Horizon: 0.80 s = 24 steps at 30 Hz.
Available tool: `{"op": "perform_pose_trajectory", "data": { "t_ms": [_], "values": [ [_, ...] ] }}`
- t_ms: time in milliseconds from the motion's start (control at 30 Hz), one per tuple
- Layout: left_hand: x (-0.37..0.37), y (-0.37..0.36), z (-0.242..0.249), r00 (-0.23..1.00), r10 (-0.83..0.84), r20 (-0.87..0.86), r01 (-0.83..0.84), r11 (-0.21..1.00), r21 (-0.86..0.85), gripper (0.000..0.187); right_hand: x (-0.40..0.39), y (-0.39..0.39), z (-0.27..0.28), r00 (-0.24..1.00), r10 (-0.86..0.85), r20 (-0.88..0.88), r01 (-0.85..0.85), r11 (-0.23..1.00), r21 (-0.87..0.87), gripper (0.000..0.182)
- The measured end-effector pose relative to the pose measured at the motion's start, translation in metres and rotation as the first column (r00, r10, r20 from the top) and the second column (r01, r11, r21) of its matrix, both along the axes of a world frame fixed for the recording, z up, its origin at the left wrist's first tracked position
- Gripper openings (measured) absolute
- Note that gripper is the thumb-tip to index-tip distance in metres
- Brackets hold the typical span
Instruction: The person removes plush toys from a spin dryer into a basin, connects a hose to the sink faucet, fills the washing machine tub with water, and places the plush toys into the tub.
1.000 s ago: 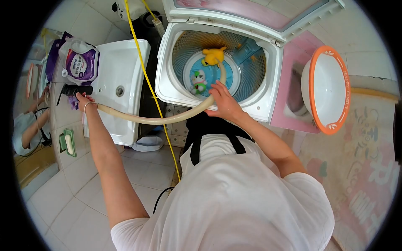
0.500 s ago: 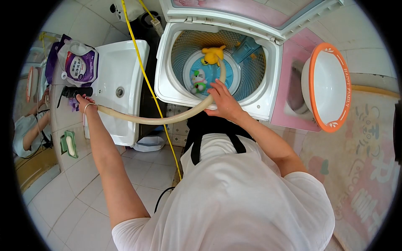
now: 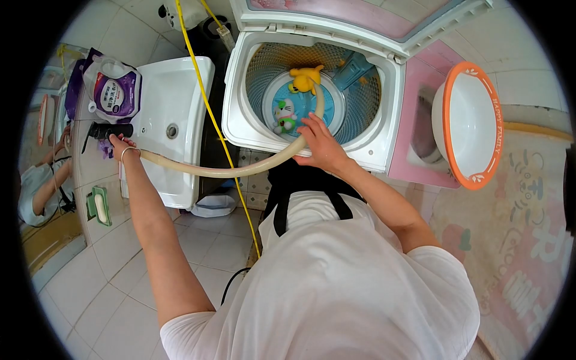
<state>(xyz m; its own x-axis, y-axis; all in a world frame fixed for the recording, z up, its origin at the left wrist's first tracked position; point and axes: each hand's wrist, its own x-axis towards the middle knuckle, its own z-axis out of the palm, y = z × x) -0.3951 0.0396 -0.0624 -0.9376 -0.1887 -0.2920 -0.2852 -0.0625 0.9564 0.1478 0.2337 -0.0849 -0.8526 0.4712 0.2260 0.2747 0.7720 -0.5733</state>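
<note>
A beige hose [image 3: 219,172] runs from the black faucet [image 3: 110,130] over the white sink [image 3: 193,114] into the washing machine tub [image 3: 255,66]. My left hand [image 3: 123,146] is closed on the hose's end, right at the faucet. At the tub's front rim, my right hand [image 3: 321,142] wraps round the hose where it bends down inside. The hose's far end reaches toward a yellow plush toy [image 3: 307,79] in the tub. A white and green plush toy [image 3: 285,116] lies on the blue tub bottom, left of the hose.
The machine's lid [image 3: 354,21] stands raised behind the tub. An orange-rimmed basin [image 3: 471,126] leans on the pink right side. A purple detergent bag [image 3: 115,93] sits by the sink. One yellow cord [image 3: 210,114] hangs across the middle. A soap dish [image 3: 99,206] is on the wall.
</note>
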Motion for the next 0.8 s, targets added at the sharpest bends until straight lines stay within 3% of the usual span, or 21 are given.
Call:
{"op": "perform_pose_trajectory", "data": {
  "t_ms": [800],
  "values": [
    [0.0096,0.0051,0.0097,0.999,-0.006,0.035,0.008,0.999,-0.051,0.037,0.0012,-0.0011,-0.0044,0.998,-0.001,0.063,0.000,1.000,0.015,0.065]
  ]
}}
